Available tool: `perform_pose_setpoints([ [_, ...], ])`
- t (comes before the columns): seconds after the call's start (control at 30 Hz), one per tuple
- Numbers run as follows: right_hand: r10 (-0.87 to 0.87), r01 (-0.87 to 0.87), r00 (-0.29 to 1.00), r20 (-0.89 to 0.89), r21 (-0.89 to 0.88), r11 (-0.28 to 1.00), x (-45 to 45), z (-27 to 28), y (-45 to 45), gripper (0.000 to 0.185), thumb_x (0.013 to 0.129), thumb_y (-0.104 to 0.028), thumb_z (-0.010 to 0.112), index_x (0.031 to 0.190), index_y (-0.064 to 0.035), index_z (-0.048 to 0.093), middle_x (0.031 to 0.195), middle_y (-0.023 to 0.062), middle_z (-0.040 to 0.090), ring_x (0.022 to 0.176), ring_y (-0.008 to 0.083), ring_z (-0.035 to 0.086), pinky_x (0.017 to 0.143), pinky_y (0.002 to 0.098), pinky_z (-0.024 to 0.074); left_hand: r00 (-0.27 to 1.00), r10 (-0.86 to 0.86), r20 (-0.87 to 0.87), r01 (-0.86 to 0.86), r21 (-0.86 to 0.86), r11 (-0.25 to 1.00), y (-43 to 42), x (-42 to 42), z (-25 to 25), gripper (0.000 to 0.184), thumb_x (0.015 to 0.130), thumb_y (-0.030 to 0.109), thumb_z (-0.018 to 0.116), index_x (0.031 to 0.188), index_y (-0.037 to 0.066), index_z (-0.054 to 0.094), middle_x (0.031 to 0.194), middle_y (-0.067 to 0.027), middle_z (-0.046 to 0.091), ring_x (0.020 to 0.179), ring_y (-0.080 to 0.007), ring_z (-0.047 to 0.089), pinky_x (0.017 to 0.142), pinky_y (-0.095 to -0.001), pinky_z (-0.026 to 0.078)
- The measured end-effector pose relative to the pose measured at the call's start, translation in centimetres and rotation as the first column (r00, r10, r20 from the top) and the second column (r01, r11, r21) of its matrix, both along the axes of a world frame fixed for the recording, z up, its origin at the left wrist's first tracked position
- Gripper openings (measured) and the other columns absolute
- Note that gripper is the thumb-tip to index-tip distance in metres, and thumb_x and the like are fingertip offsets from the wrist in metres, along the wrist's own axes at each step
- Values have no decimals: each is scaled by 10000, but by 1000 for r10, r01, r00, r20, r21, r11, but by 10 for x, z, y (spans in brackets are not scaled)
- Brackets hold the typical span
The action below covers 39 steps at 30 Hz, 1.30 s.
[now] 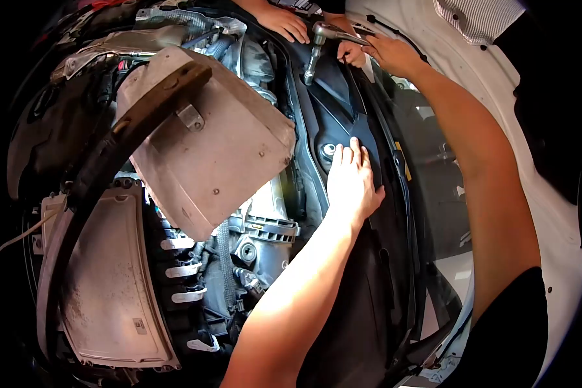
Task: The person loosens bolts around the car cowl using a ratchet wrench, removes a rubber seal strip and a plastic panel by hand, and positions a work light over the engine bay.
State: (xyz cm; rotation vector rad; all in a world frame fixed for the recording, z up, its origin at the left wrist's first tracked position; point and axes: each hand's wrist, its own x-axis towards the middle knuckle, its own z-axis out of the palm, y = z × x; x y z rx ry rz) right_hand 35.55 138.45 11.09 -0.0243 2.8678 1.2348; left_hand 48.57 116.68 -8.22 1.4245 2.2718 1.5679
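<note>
My right hand [394, 57] is closed on the handle of a chrome ratchet wrench [337, 32]. From its head an extension with a socket [310, 68] points down onto the black cowl panel [362, 126] below the windshield; whether a fastener is inside the socket is hidden. My left hand [352, 174] lies flat on the same panel, fingers stretched out, beside a round silver fastener [330, 150]. Another person's hand [282, 23] rests at the panel's far end. That person's other hand [351, 53] is by the ratchet handle, partly covered.
A loose metal shield plate [220, 142] with a dark curved bar [136, 123] lies over the engine. A flat metal-covered box [110, 278] sits at lower left, near several silver clips [187, 296]. The raised white hood [498, 123] stands on the right.
</note>
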Motion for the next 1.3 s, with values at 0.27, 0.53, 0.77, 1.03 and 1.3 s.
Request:
perform_pose_setpoints([
  [0.27, -231, 160, 956, -182, -337, 928, 19, 20, -2, 666, 892, -698, 528, 1049, -63, 650, 906, 191, 689, 892, 376, 662, 757, 450, 501, 999, 18, -30, -18, -23, 1000, 1, -8, 3, 848, 810, 501, 702, 1422, -35, 464, 1523, -216, 391, 1382, -325, 405, 1204, -402, 229],
  [0.53, -382, 296, 903, -195, -361, 884, 47, 13, -10, 753, 877, -756, 475, 959, -44, 706, 867, 188, 686, 873, 367, 662, 745, 456, 503, 998, 37, -45, -37, -7, 999, 1, -5, -1, 845, 802, 500, 725, 1409, -34, 481, 1517, -200, 411, 1364, -314, 430, 1196, -403, 245],
  [0.77, -491, 419, 808, -324, -270, 867, 53, -2, -52, 715, 911, -707, 441, 1064, -61, 706, 1063, 189, 704, 1052, 373, 654, 905, 470, 507, 1000, 12, -22, -13, -18, 1000, 1, -4, 1, 882, 763, 529, 760, 1394, -31, 501, 1517, -191, 416, 1364, -297, 430, 1199, -401, 236],
  [1.03, -668, 582, 648, -367, -328, 744, 55, -11, -106, 670, 915, -658, 468, 1076, -55, 712, 1120, 178, 700, 1091, 347, 655, 922, 456, 510, 999, -4, -32, 3, -52, 999, 1, -7, 7, 880, 756, 522, 765, 1393, -28, 506, 1505, -197, 425, 1378, -298, 413, 1205, -405, 215],
  [1.3, -703, 586, 558, -440, -390, 710, 60, -28, -134, 750, 901, -687, 471, 1121, 0, 678, 1133, 228, 682, 1106, 389, 643, 936, 481, 502, 998, 25, -56, -26, -16, 1000, 6, -3, 3, 860, 754, 505, 763, 1383, -26, 515, 1504, -188, 437, 1354, -303, 427, 1200, -399, 222],
])
